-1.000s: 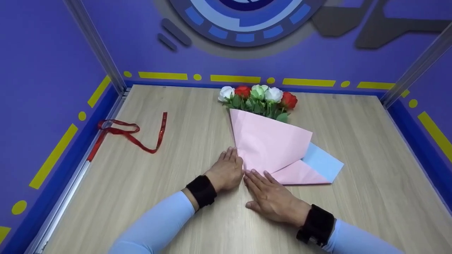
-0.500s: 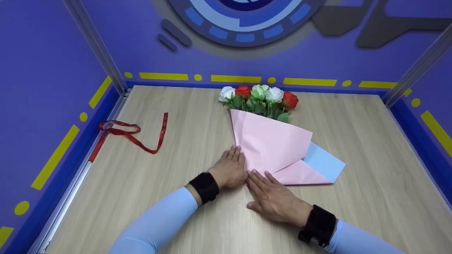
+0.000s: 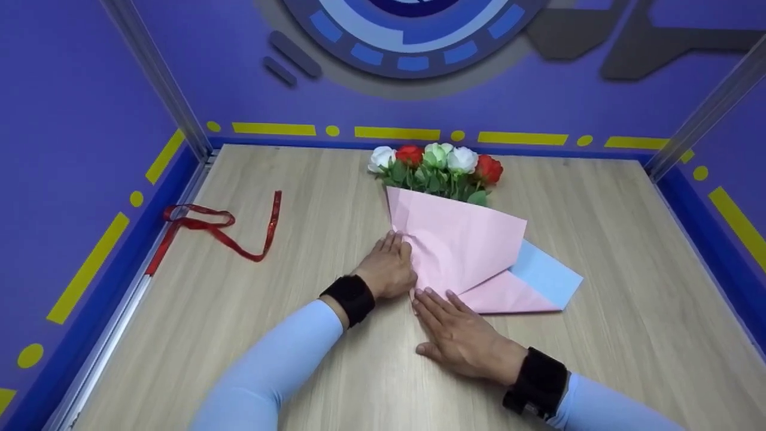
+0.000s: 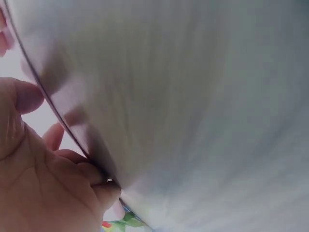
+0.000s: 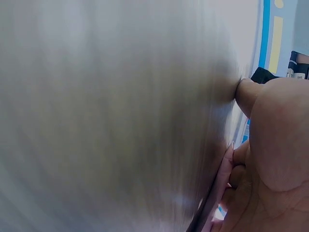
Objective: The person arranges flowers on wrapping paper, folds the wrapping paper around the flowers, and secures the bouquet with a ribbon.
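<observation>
A bouquet of red, white and pale green roses (image 3: 462, 160) lies wrapped in pink paper (image 3: 467, 239), blooms toward the back wall. Along the wrap's left edge, my left hand (image 3: 386, 269) presses with its fingertips on the paper, fingers mostly straight. My right hand (image 3: 458, 335) lies flat, fingers extended over the wrap's lower front edge, thumb spread on the table. Creases run through the pink paper beside the left fingers. In the left wrist view the left palm (image 4: 53, 188) is seen low beside the tabletop; the right wrist view has the right palm (image 5: 280, 154) likewise.
The paper's blue side (image 3: 547, 275) shows at a folded corner on the right. A red ribbon (image 3: 206, 224) lies loosely at the left, one end over the edge of the wooden table (image 3: 311, 197). Purple panels (image 3: 239, 90) enclose the table at the back and sides.
My left hand has slid up along the paper's left edge, away from the right hand, and the paper there has creased and bulged. The right hand stays in place.
</observation>
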Demonstrator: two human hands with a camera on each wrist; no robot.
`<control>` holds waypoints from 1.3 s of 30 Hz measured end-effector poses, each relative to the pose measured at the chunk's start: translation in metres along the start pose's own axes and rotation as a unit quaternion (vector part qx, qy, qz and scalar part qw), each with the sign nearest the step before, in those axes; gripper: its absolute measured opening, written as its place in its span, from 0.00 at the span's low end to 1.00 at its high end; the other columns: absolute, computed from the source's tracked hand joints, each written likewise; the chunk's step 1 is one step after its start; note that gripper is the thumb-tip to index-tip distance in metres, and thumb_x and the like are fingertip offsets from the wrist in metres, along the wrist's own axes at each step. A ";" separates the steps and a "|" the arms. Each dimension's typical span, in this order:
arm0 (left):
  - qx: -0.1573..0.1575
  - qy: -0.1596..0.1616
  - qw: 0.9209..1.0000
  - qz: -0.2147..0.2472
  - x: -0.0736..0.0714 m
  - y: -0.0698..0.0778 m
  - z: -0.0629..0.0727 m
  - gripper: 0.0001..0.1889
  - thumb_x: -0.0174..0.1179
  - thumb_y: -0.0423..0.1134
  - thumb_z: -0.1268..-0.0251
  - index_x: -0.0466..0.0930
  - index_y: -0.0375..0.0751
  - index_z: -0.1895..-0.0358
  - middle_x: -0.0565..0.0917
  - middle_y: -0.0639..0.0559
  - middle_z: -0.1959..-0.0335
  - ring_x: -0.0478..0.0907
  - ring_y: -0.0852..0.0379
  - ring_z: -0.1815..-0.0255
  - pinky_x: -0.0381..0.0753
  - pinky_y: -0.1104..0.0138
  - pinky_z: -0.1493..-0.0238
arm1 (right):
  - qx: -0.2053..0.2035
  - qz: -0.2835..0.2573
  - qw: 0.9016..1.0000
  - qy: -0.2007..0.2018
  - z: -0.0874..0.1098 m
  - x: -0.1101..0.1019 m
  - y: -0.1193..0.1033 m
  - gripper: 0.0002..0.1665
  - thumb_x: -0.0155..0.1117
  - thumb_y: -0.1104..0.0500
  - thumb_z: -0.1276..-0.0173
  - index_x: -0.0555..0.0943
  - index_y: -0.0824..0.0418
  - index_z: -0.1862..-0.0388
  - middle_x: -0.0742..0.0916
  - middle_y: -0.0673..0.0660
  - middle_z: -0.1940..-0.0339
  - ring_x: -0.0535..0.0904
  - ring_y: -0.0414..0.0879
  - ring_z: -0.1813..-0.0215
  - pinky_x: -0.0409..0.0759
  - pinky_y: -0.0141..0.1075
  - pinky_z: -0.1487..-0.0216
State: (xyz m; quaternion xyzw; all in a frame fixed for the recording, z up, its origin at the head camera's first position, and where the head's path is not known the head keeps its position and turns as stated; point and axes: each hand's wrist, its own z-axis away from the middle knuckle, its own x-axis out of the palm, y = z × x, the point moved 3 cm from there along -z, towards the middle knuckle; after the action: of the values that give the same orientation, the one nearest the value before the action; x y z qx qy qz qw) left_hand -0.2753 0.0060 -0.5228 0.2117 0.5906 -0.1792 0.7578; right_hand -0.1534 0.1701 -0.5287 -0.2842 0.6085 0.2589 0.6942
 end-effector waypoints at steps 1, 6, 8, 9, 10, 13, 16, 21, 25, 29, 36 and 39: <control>-0.002 0.000 1.000 -0.002 0.000 0.000 -0.001 0.31 0.40 0.48 0.20 0.59 0.25 0.28 0.55 0.25 0.17 0.48 0.32 0.14 0.50 0.49 0.14 | 0.000 0.000 1.000 0.001 0.000 0.000 0.000 0.47 0.45 0.33 0.16 0.58 0.66 0.15 0.62 0.65 0.14 0.55 0.59 0.13 0.56 0.57 0.16; -0.004 0.002 1.000 0.016 -0.001 -0.004 -0.001 0.38 0.44 0.52 0.23 0.56 0.25 0.23 0.54 0.27 0.16 0.47 0.34 0.13 0.50 0.48 0.14 | -0.004 0.004 1.000 0.007 0.000 -0.001 -0.001 0.47 0.44 0.34 0.16 0.59 0.67 0.16 0.63 0.65 0.14 0.56 0.59 0.13 0.57 0.57 0.17; -0.005 -0.006 1.000 0.020 -0.003 -0.009 0.000 0.42 0.45 0.55 0.24 0.52 0.26 0.19 0.52 0.29 0.15 0.46 0.36 0.12 0.49 0.49 0.14 | -0.007 0.005 1.000 0.010 -0.001 -0.001 -0.001 0.46 0.44 0.34 0.15 0.60 0.68 0.16 0.64 0.66 0.15 0.57 0.60 0.14 0.57 0.57 0.17; -0.005 -0.013 1.000 0.018 -0.003 -0.012 0.001 0.44 0.45 0.56 0.23 0.49 0.27 0.17 0.52 0.31 0.14 0.45 0.37 0.12 0.48 0.50 0.14 | -0.009 0.005 1.000 0.011 -0.001 -0.001 -0.001 0.46 0.44 0.34 0.15 0.60 0.68 0.16 0.65 0.66 0.15 0.58 0.60 0.14 0.58 0.58 0.17; -0.006 -0.020 1.000 0.018 -0.004 -0.014 0.001 0.45 0.46 0.57 0.23 0.47 0.28 0.16 0.51 0.32 0.14 0.44 0.38 0.12 0.48 0.50 0.14 | -0.010 0.006 1.000 0.011 -0.001 -0.001 -0.001 0.46 0.43 0.35 0.15 0.61 0.68 0.17 0.65 0.67 0.15 0.58 0.60 0.14 0.58 0.58 0.17; 0.001 -0.043 0.999 0.003 -0.007 -0.017 -0.001 0.46 0.44 0.59 0.22 0.44 0.29 0.15 0.48 0.34 0.13 0.42 0.39 0.11 0.47 0.51 0.13 | -0.007 0.007 1.000 0.012 0.000 -0.002 -0.001 0.46 0.43 0.35 0.15 0.61 0.69 0.17 0.65 0.67 0.15 0.59 0.60 0.14 0.59 0.57 0.17; 0.010 -0.044 0.999 -0.007 -0.012 -0.018 -0.005 0.46 0.45 0.61 0.22 0.49 0.28 0.16 0.50 0.32 0.14 0.43 0.38 0.12 0.47 0.51 0.14 | 0.000 0.009 1.000 0.007 0.000 -0.001 0.000 0.46 0.43 0.34 0.15 0.61 0.68 0.17 0.65 0.66 0.15 0.58 0.59 0.14 0.58 0.57 0.17; 0.003 -0.021 1.000 -0.002 -0.015 -0.022 -0.013 0.38 0.44 0.56 0.22 0.59 0.28 0.23 0.54 0.29 0.16 0.48 0.35 0.13 0.49 0.51 0.14 | 0.001 0.012 1.000 -0.004 -0.002 0.000 -0.002 0.47 0.41 0.33 0.15 0.59 0.67 0.15 0.62 0.65 0.14 0.56 0.59 0.13 0.55 0.57 0.16; -0.002 -0.012 1.000 0.009 -0.015 -0.022 -0.018 0.37 0.42 0.52 0.23 0.58 0.27 0.22 0.55 0.28 0.16 0.49 0.34 0.13 0.49 0.50 0.14 | 0.005 0.026 1.000 -0.009 -0.002 0.001 -0.002 0.47 0.40 0.32 0.15 0.59 0.66 0.15 0.62 0.65 0.14 0.56 0.58 0.13 0.55 0.56 0.16; -0.009 -0.006 1.000 0.024 -0.016 -0.025 -0.021 0.36 0.42 0.52 0.24 0.59 0.29 0.23 0.53 0.26 0.16 0.47 0.33 0.13 0.49 0.50 0.14 | 0.010 0.033 0.999 -0.017 -0.002 0.002 -0.002 0.47 0.40 0.32 0.15 0.58 0.66 0.15 0.61 0.64 0.13 0.55 0.57 0.13 0.55 0.56 0.15; -0.027 -0.013 0.999 0.027 -0.015 -0.038 -0.029 0.36 0.43 0.53 0.22 0.56 0.31 0.21 0.52 0.31 0.14 0.45 0.37 0.12 0.48 0.51 0.14 | -0.002 0.032 0.999 0.002 -0.002 0.000 -0.004 0.47 0.41 0.33 0.15 0.60 0.67 0.16 0.63 0.65 0.14 0.57 0.58 0.13 0.57 0.56 0.16; -0.028 -0.022 0.999 0.022 -0.013 -0.041 -0.032 0.40 0.43 0.55 0.22 0.52 0.31 0.18 0.50 0.33 0.14 0.43 0.39 0.11 0.47 0.52 0.13 | -0.007 0.032 0.999 0.022 -0.002 -0.001 -0.004 0.46 0.44 0.34 0.16 0.62 0.68 0.17 0.66 0.66 0.15 0.60 0.59 0.15 0.60 0.57 0.18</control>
State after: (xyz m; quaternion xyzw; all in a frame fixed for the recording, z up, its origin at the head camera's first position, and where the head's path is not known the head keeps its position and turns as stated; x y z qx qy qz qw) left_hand -0.3263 -0.0116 -0.5218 0.1993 0.5740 -0.1501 0.7799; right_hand -0.1514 0.1658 -0.5280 -0.2751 0.6303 0.2790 0.6702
